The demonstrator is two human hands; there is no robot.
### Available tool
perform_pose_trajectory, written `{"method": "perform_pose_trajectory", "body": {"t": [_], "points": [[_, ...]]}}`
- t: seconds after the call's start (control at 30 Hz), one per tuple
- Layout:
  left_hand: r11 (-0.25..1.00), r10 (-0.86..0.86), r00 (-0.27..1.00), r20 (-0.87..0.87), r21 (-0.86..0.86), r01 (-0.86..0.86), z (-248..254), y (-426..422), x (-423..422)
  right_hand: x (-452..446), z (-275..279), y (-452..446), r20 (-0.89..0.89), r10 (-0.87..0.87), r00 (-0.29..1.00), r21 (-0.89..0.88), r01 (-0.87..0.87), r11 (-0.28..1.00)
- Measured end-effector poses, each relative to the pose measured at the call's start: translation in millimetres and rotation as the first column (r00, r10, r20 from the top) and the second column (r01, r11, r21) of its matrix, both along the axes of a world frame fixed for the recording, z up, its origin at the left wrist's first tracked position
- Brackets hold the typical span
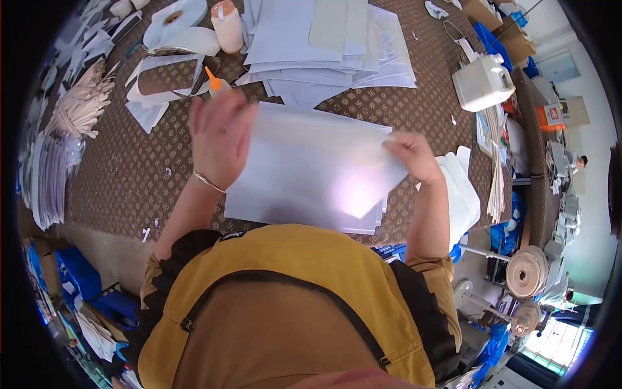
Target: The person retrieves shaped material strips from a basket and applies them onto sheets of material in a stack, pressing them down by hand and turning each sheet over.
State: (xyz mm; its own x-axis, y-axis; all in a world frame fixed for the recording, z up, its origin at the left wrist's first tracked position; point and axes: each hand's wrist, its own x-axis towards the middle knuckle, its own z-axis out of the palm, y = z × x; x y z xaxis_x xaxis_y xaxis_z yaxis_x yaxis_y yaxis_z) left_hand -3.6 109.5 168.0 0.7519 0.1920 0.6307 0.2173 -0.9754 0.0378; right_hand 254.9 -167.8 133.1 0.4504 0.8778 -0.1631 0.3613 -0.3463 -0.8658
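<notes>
A stack of large pale sheets [291, 162] lies on the patterned table directly in front of me. My right hand [416, 156] pinches the right corner of the top sheet, which bends upward and catches a bright glare. My left hand [223, 133], with a bangle at the wrist, is raised over the left edge of the sheets. Motion blurs its fingers, so whether they hold anything is unclear. Just beyond them shows a squeeze bottle with an orange nozzle [212, 79], its lower part hidden by the hand.
A bigger pile of sheets [304, 58] lies at the back, beside a jar [227, 29] and a wide white roll [173, 21]. White strips bundle [81, 107] at the left. A white jug [483, 83] and white cut pieces [457, 194] sit at right; fans [526, 273] stand beyond.
</notes>
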Motion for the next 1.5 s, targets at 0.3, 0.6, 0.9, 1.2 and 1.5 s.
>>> {"method": "perform_pose_trajectory", "body": {"t": [0.3,0.6,0.9,1.2,1.5], "points": [[0.985,0.008,0.999,0.045,-0.171,0.0,-37,-18,-7,109,-21,164,0.185,-0.633,0.752,0.36,0.548,0.755],[0.906,-0.163,0.758,-0.631,-0.4,-0.138,-186,-57,-51,68,-79,149,0.679,-0.524,0.514,0.182,0.574,0.798],[0.91,-0.138,0.799,-0.586,-0.394,-0.131,-171,-45,-24,55,-144,-214,0.817,-0.407,0.409,-0.324,0.909,0.262],[0.943,-0.261,0.847,-0.464,-0.31,0.121,-160,-111,59,129,-122,-227,0.692,0.037,0.721,-0.535,0.477,0.698],[0.795,-0.593,0.717,-0.367,-0.408,0.449,-141,-179,166,165,-119,-216,0.563,0.282,0.777,-0.685,0.248,0.685]]}}
